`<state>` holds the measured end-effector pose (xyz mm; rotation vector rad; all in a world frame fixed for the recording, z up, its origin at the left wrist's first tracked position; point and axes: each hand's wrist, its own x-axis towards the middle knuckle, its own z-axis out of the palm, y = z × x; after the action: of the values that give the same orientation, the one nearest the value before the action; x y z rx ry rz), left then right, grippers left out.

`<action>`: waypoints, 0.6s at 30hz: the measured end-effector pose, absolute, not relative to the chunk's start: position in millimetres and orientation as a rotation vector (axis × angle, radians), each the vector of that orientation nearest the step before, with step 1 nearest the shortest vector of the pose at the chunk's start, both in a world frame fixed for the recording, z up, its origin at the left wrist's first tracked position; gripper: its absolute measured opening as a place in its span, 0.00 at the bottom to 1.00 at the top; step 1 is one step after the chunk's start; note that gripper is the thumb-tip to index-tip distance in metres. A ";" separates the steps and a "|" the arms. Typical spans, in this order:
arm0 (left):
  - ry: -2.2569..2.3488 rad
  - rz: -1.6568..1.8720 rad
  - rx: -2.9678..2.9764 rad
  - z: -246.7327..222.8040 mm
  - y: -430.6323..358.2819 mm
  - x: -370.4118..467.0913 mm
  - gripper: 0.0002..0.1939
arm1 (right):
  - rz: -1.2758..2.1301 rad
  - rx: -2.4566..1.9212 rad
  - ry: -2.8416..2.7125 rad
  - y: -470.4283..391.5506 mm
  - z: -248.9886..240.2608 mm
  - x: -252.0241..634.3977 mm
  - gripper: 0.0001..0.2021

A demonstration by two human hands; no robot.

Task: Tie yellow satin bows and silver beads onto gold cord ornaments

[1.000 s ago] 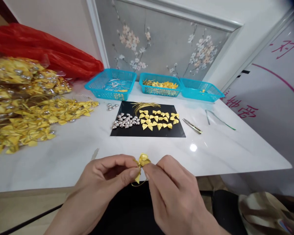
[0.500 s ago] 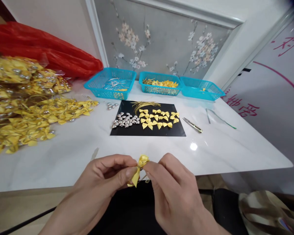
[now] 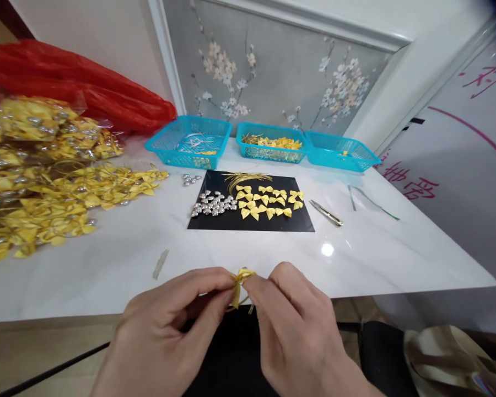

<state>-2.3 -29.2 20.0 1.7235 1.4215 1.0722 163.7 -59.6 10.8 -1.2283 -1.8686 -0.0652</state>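
Note:
Between my fingertips, just over the table's front edge, is a yellow ribbon bow (image 3: 244, 273) with a thin gold cord hanging below it. My left hand (image 3: 177, 320) pinches the bow's left side between thumb and forefinger. On its right side, my right hand (image 3: 295, 320) grips it with bent fingers, which cover part of it. Beyond the hands a black mat (image 3: 252, 225) carries several yellow bows (image 3: 268, 203), a heap of silver heart-shaped beads (image 3: 215, 204) and a bundle of gold cords (image 3: 248, 177).
Three blue baskets (image 3: 190, 160) line the wall, the middle one holding yellow bows. Right of the mat lies a small pair of thread snips (image 3: 326, 213). Finished-looking yellow bow strings (image 3: 58, 209) and a red mesh bag (image 3: 86, 82) fill the left side. Tape (image 3: 160, 263) sticks to the table.
The bow has been turned and squeezed, so less of it shows between the fingers. My left hand has rolled inward and shifted right; my right hand is almost where it was.

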 end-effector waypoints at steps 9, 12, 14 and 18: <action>1.241 0.902 1.266 20.8 -16.7 -9.4 0.05 | 0.042 -1.181 -1.830 -59.8 11.7 165.2 0.16; 1.142 0.862 1.113 19.7 -12.2 -11.0 0.07 | 0.076 -1.171 -1.815 -59.7 12.5 165.1 0.16; 1.092 0.833 1.026 20.6 -10.2 -10.8 0.08 | 0.107 -1.174 -1.806 -59.8 13.3 164.9 0.16; 1.015 0.780 0.890 24.0 -8.5 -9.2 0.08 | 0.182 -1.164 -1.796 -59.9 13.7 165.1 0.17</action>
<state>-9.2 -8.5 24.0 0.8896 1.0155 0.7803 165.1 -59.9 13.7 -1.1636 -1.7964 0.1823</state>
